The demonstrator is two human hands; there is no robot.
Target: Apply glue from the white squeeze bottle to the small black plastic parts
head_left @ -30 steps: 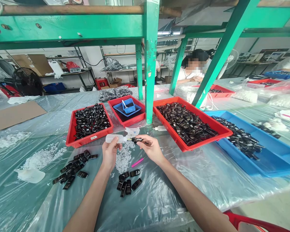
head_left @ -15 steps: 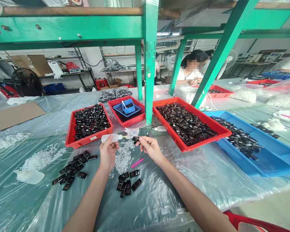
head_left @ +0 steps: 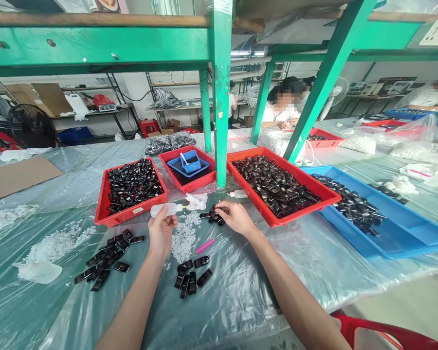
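My left hand [head_left: 161, 232] grips a small clear squeeze bottle [head_left: 164, 209], its nozzle pointing right toward a crumpled white wipe [head_left: 196, 200]. My right hand [head_left: 235, 217] rests on the plastic-covered table with its fingers on a small cluster of black plastic parts [head_left: 213, 216]. Whether the fingers pinch one part I cannot tell. Below the hands lie a heap of white plastic bits [head_left: 184, 236], a pink stick [head_left: 205, 245] and a small group of black parts [head_left: 190, 274].
Red trays of black parts stand at left [head_left: 101, 204] and right [head_left: 266, 216]; a middle red tray [head_left: 168, 160] holds a blue basket. A blue tray [head_left: 405, 233] is at far right. More black parts [head_left: 105, 260] lie left. A green post [head_left: 221, 121] rises ahead. People sit behind.
My right hand has come down from mid-air, where it held one black part at the bottle's nozzle, to the cluster of black parts on the table. The left hand keeps the bottle.
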